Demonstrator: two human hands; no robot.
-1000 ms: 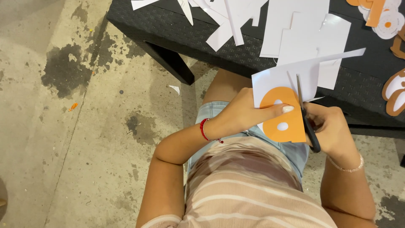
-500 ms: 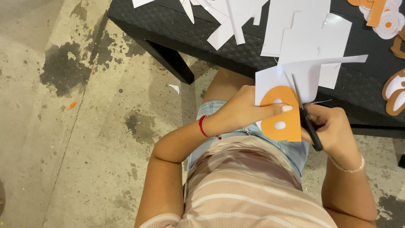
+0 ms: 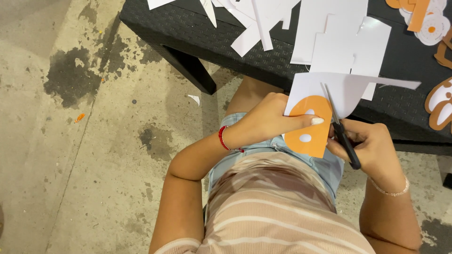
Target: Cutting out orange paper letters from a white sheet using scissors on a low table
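Observation:
My left hand [image 3: 268,122] grips a sheet of white paper [image 3: 348,89] printed with an orange rounded shape [image 3: 308,127] that has two white ovals. My right hand [image 3: 372,150] holds black-handled scissors [image 3: 341,134], whose blades run up along the right edge of the orange shape into the white paper. I sit at the edge of a black woven table [image 3: 197,37], holding the paper above my lap. A red bracelet circles my left wrist and a thin chain my right.
Several white paper offcuts [image 3: 339,33] lie on the table. Orange and white cut-outs [image 3: 426,21] sit at its far right. The concrete floor [image 3: 70,141] to the left is stained and carries a white scrap [image 3: 194,99] and an orange scrap [image 3: 79,117].
The paper has turned a little in my left hand and the scissor blades have worked further up the orange shape's right edge. Both hands stay in the same place.

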